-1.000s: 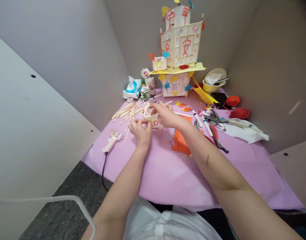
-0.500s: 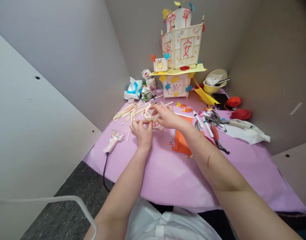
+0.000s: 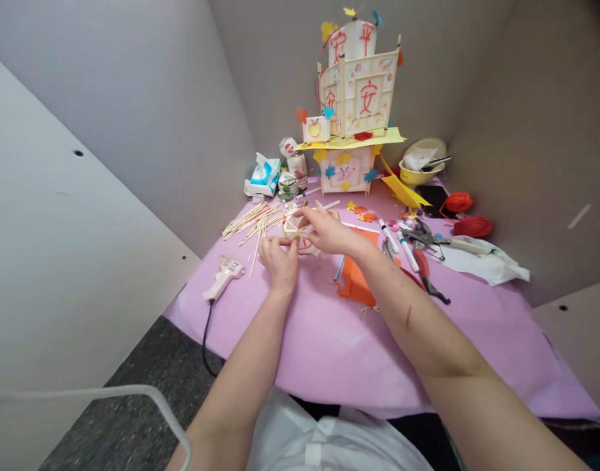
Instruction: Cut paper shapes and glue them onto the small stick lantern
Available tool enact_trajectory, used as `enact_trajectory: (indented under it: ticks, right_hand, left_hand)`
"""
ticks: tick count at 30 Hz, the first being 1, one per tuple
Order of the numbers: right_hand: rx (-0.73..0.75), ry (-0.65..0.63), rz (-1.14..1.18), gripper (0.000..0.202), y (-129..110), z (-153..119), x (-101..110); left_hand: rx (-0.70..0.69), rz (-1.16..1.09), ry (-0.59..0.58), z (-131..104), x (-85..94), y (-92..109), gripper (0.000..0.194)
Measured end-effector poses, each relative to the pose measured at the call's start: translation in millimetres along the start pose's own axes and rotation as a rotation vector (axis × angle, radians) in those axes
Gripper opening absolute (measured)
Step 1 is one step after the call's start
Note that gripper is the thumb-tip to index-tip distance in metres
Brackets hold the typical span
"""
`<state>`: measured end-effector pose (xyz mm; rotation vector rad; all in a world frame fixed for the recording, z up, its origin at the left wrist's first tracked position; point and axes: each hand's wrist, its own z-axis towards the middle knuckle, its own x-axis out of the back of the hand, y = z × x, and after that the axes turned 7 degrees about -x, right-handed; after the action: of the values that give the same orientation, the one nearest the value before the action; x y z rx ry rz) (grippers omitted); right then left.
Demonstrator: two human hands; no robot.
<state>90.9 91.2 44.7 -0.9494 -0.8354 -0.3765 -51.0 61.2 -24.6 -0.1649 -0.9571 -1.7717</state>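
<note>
The head camera has tipped up slightly. The bare left hand [image 3: 281, 260] has shifted a touch farther from the pale pink plastic glue gun [image 3: 224, 277]; the small white paper-and-stick box [image 3: 306, 246], right of that gun, seems turned slightly (fingers hide much of it).

Tissue packet [image 3: 264, 174], blue and white; stands at rear left, beside two patterned cans, upper one [image 3: 288, 146] tilted, lower one [image 3: 298, 167] upright. Yellow bowl [image 3: 420, 177], rear right; contains crumpled white paper [image 3: 419, 159]. Black flat slab [image 3: 431, 199], just in front of bowl. Red yarn, two balls [image 3: 472, 227], near right wall [image 3: 520, 131]. Red-handled pliers [image 3: 424, 260], beside capped white marker [image 3: 407, 252]. Orange sheet [image 3: 357, 281], flat on purple tablecloth [image 3: 339, 360]. White cord [image 3: 133, 391], curved; runs across lower left.
</note>
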Motion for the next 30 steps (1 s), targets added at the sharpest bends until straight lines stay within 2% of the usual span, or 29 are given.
enact_trajectory:
  ticks: [12,16,20,24,26,30]
  right_hand:
    - [0.026,0.03,-0.1,0.045,-1,2,-4]
    - [0.023,-0.021,-0.225,0.045,-10,12,0]
    - [0.014,-0.158,-0.349,0.045,-22,27,9]
    - [0.018,-0.269,-0.353,0.036,-28,35,16]
    - [0.029,-0.277,-0.341,0.034,-28,38,16]
    - [-0.02,-0.21,-0.359,0.04,-28,41,8]
  left_hand:
    - [-0.027,0.057,0.005,0,1.0,0,0.016]
    - [-0.035,0.047,0.013,0,0.5,-3,0.013]
    - [-0.022,0.027,0.016,1,0.1,-6,0.013]
    - [0.002,-0.002,0.026,1,0.2,-8,0.011]
    - [-0.003,-0.018,0.021,1,0.6,-8,0.009]
    - [-0.016,-0.026,0.02,0,1.1,-9,0.009]
